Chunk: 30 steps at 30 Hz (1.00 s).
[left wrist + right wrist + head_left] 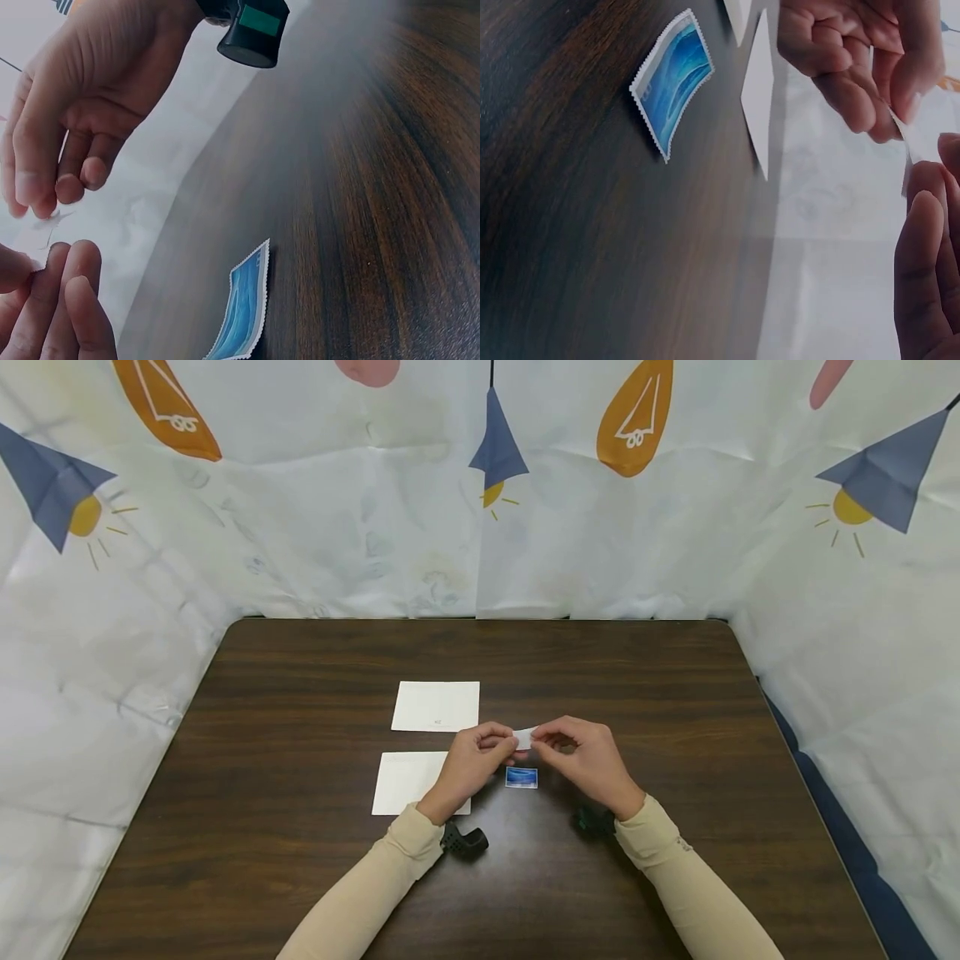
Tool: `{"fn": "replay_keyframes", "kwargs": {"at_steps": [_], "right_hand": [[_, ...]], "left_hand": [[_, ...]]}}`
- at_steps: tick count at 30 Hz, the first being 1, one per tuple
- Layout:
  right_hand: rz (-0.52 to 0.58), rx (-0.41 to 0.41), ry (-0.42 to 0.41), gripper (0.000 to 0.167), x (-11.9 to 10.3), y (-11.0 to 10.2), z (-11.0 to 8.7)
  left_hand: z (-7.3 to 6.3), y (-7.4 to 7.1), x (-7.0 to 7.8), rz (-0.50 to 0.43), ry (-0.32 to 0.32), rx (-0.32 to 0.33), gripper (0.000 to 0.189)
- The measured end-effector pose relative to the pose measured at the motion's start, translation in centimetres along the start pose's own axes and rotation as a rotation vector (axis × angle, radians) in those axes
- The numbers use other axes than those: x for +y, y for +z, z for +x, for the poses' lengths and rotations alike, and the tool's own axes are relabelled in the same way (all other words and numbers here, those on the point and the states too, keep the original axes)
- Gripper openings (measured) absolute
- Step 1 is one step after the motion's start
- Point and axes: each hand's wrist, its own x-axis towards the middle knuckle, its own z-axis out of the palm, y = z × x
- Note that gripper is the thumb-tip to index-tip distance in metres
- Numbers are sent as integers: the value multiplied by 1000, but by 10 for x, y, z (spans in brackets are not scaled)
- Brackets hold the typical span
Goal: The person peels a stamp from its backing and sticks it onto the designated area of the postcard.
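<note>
Between my two hands is a small white slip of paper (522, 740), held above the table. My left hand (471, 767) pinches its left end between thumb and fingers. At the other end, my right hand (588, 758) holds the slip with thumb and forefinger, the remaining fingers curled. In the right wrist view the slip (904, 154) appears nearly edge-on, partly hidden by fingertips. A blue postage stamp (521, 777) with a white perforated border lies face up just below the hands. It looks slightly curved in the left wrist view, where the stamp (244, 304) shows wavy blue artwork.
Two white rectangular paper pieces lie left of centre, a farther one (437, 706) and a nearer one (405, 783) partly covered by my left hand and forearm. The dark wooden table (300, 693) ends at a white patterned curtain (337, 543) behind and at both sides.
</note>
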Motion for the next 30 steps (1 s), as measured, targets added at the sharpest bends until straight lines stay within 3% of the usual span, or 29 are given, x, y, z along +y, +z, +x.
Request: {"fn": "replay_keyframes", "kwargs": {"at_steps": [8, 18, 30], "right_hand": [[-32, -15, 8, 14, 2, 5, 0], [-67, 1, 4, 19, 5, 10, 1], [-62, -17, 57, 19, 4, 14, 1]], "left_hand": [[-1, 1, 0, -32, -4, 9, 19], [0, 3, 0, 4, -6, 36, 21], [-1, 5, -2, 38, 11, 43, 22]]}}
